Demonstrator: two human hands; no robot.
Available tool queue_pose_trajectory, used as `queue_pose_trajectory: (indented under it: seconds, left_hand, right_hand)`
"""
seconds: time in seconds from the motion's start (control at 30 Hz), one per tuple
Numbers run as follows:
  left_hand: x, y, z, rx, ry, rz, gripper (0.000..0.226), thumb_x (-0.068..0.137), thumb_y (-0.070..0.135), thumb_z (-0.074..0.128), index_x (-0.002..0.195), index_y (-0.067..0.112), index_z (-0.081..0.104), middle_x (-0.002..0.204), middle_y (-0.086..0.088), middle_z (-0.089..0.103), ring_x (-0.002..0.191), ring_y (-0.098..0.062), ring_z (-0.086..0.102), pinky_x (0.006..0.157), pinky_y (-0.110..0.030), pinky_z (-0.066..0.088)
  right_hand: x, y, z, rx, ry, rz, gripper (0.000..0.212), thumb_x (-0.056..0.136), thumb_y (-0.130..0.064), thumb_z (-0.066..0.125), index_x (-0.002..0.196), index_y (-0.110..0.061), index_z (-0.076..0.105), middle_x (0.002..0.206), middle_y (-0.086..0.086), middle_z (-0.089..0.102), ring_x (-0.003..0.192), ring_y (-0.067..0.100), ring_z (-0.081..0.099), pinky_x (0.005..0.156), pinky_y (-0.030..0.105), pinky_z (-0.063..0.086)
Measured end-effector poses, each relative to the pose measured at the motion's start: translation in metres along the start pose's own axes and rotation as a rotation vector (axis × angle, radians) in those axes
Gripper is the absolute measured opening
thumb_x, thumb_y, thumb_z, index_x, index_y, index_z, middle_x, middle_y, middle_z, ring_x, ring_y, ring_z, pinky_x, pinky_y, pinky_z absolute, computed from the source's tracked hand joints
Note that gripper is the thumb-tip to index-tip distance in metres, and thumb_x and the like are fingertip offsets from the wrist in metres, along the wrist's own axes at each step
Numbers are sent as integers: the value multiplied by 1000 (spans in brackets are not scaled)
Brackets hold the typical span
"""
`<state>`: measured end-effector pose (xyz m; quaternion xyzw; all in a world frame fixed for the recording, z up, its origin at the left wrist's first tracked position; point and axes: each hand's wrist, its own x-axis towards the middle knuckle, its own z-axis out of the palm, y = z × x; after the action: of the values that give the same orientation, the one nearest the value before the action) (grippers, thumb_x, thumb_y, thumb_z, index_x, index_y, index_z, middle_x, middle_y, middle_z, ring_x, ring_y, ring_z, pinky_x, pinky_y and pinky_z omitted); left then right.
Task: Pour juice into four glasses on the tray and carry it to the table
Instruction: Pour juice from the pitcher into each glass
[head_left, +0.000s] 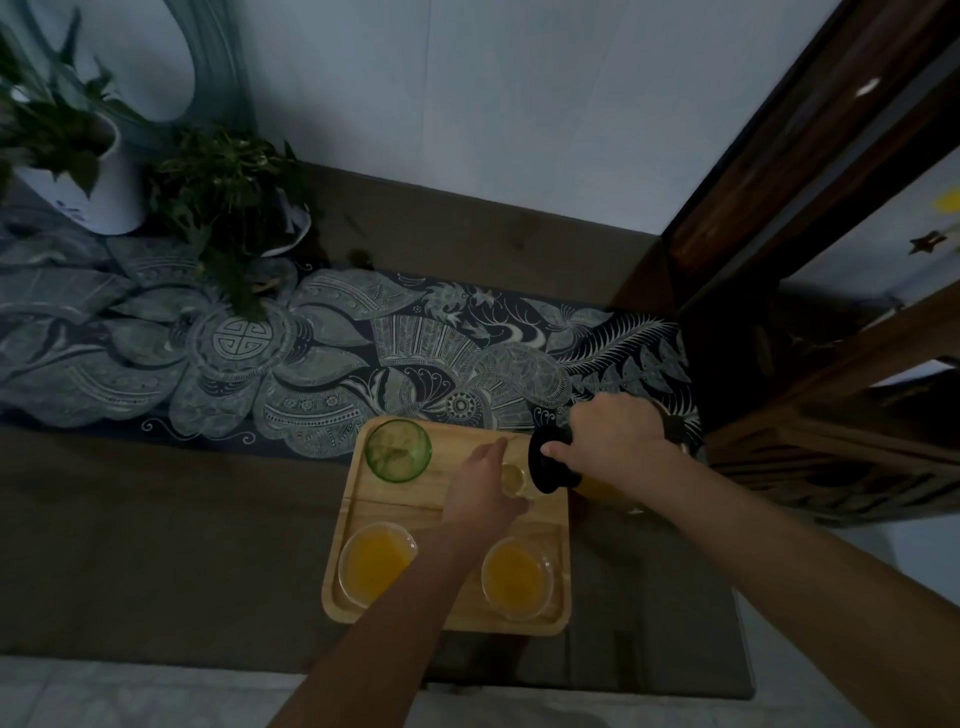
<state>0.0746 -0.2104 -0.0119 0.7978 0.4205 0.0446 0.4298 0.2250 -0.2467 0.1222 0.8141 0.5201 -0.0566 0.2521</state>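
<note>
The right hand (615, 436) reaches in from the near right, forearm stretched across the worktop (156, 519), its grip clenched around a juice jug (561, 462) that is tipped leftward over the far right corner of the wooden tray (395, 506). The jug's black lid faces the camera, and only a patch of orange juice shows in its body below the wrist; the handle is hidden inside the fist. The left hand (485, 486) comes up from the near edge, forearm crossing the tray between the two near glasses, fingers curled around a small clear glass (514, 480) right beneath the jug's mouth. That glass is mostly covered by the hand and the lid, so its fill level is hard to make out. A green glass (397, 451) stands at the tray's far left, looking empty. Two clear glasses of orange juice sit in the near part: the near left glass (376, 564) and the near right glass (517, 577). Beyond the tray lies a patterned runner (311, 353), with potted plants (223, 187) at the far left, blurred and dim.
</note>
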Motion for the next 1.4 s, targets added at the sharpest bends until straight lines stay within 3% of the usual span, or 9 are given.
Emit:
queue_pose_trajectory:
  seconds: [0.13,0.23,0.57,0.8,0.9,1.03,1.4]
  left_hand:
    - [-2,-1,-2,29,17,3,100,69,37,90,152,21,37,150,2,51,128,-21,56,96,-32,48]
    - [-2,1,-7,95,26,17,98,69,42,88,151,22,39,148,3,52,126,-21,58,93,-35,50]
    - [-2,-1,-12,149,5,40,87,70,46,86,142,22,44,140,1,58,120,-24,61,92,-42,54]
    - [1,5,-10,191,-33,78,109,72,44,85,157,25,20,152,-1,46,125,-27,58,88,-44,51]
    - [5,3,-9,200,-47,81,107,69,48,86,155,27,27,153,2,45,128,-26,56,91,-44,51]
    - [8,2,-11,183,-34,87,102,65,50,88,151,29,35,147,2,52,125,-26,58,91,-44,53]
    - [8,0,-13,172,-23,93,101,64,51,87,149,30,38,145,5,53,123,-23,60,90,-43,53]
  right_hand:
    - [-1,-14,-12,-18,-47,-22,51,89,-71,50,97,-22,61,67,-1,36,75,22,48,60,35,39]
    - [-1,-20,-16,-25,-59,-23,53,90,-68,51,107,-20,63,76,0,43,86,24,60,63,35,41]
    - [2,-35,-24,-99,-74,-28,50,91,-64,53,111,-20,64,85,2,48,96,25,63,63,36,40]
    - [2,-38,-25,-99,-90,6,50,91,-64,54,113,-21,64,85,3,48,96,25,62,64,37,39]
    - [2,-37,-25,-86,-91,7,51,91,-65,54,115,-21,64,100,4,61,100,26,62,65,37,40]
    - [1,-39,-26,-103,-100,15,52,92,-64,54,116,-19,63,109,6,63,103,27,62,66,38,41]
    - [0,-50,-29,-120,-111,42,44,95,-57,54,114,-19,64,93,4,53,100,25,63,66,37,41]
